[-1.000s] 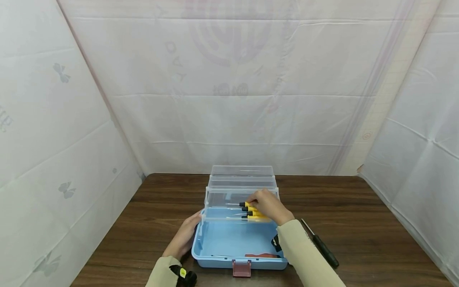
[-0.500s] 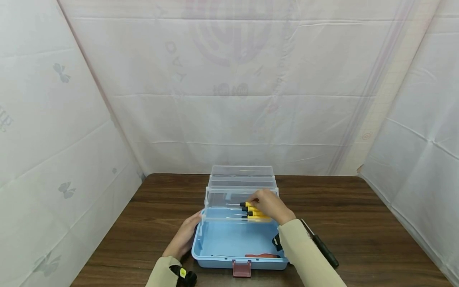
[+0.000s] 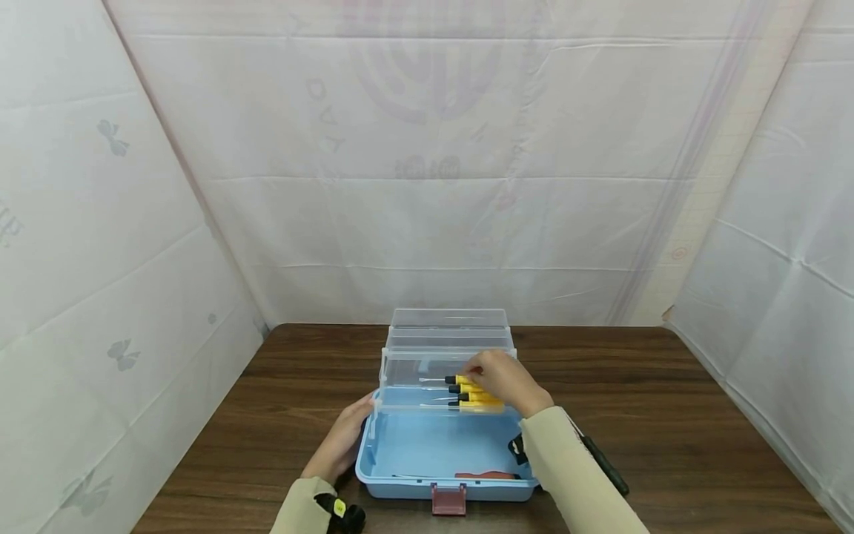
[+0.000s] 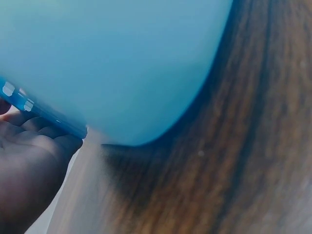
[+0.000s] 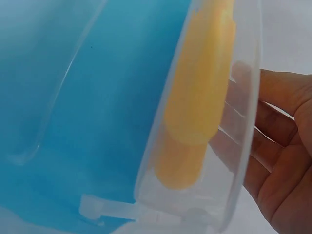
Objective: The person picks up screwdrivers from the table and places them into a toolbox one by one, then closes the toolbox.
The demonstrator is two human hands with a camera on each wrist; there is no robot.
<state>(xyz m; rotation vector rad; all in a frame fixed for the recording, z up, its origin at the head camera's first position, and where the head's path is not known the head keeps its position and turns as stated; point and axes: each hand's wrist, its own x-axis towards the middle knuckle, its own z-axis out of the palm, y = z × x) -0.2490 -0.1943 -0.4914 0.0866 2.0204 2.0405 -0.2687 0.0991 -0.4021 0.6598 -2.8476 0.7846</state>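
Note:
A light-blue toolbox [image 3: 427, 445] stands on the table, its clear hinged trays [image 3: 450, 337] folded out at the back. My left hand [image 3: 343, 441] holds the box's left side; in the left wrist view its fingers curl at the blue rim [image 4: 53, 119]. Several yellow-handled screwdrivers [image 3: 482, 397] lie side by side in the lowest clear tray, black collars and thin shafts pointing left. My right hand [image 3: 503, 378] pinches the rearmost handle, its fingertips partly hidden. In the right wrist view, those fingers show through the clear wall behind yellow handles [image 5: 200, 83].
A red-handled screwdriver [image 3: 487, 475] lies inside the box near its front wall. A pink latch [image 3: 449, 500] hangs open in front. To the right, a black-handled screwdriver [image 3: 603, 463] lies on the wooden table [image 3: 700, 445], partly behind my right sleeve. Sheeted walls enclose the table.
Almost nothing moves. My right forearm shifts very slightly right and covers more of the black-handled screwdriver; the hand stays at the rearmost yellow handle. My left hand keeps its place.

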